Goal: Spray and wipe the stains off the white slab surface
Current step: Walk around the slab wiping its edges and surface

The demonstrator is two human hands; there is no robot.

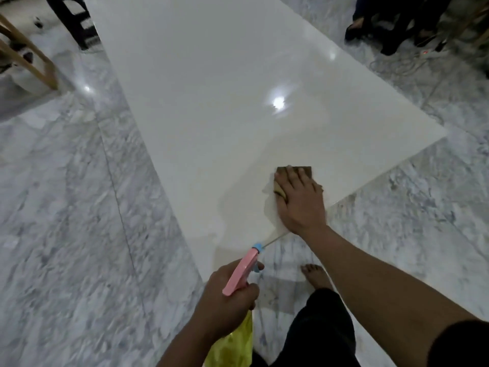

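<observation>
One glossy white slab (211,88) fills the frame's centre on grey marble floor (53,207). Lower right, the flat right hand (299,200) presses a brown cloth (293,172); the left hand (225,295) grips a pink-headed spray bottle (239,274).

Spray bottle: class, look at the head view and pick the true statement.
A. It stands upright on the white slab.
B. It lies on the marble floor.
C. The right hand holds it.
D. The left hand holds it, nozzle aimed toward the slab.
D: the left hand grips the spray bottle, its pink head pointing at the white slab, while the right hand presses flat on a brown cloth.
</observation>
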